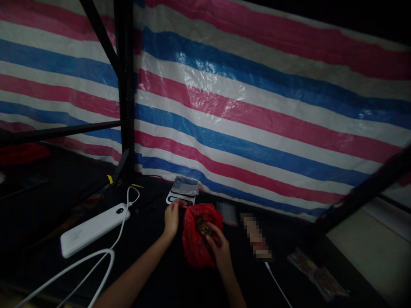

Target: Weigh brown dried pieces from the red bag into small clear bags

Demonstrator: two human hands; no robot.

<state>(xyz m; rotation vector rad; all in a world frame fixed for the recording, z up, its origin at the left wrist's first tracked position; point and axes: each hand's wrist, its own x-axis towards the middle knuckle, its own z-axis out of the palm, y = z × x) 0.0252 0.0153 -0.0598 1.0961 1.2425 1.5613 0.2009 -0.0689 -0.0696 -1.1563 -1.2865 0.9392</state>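
Observation:
A red plastic bag (195, 250) with dark brownish contents stands on the dark table. My right hand (219, 248) rests at the bag's open mouth, fingers curled into it on the contents. My left hand (172, 218) reaches just left of the bag, fingertips touching the front edge of a small digital scale (183, 191) with a shiny steel platform. The scale sits close behind the bag, against the striped tarp.
A white power bank (93, 229) with a white cable (96, 263) lies left. Small clear bags (227, 212) lie right of the red bag; a filled clear packet (316, 273) lies at far right. Black frame posts (126, 90) stand before a striped tarp (257, 107).

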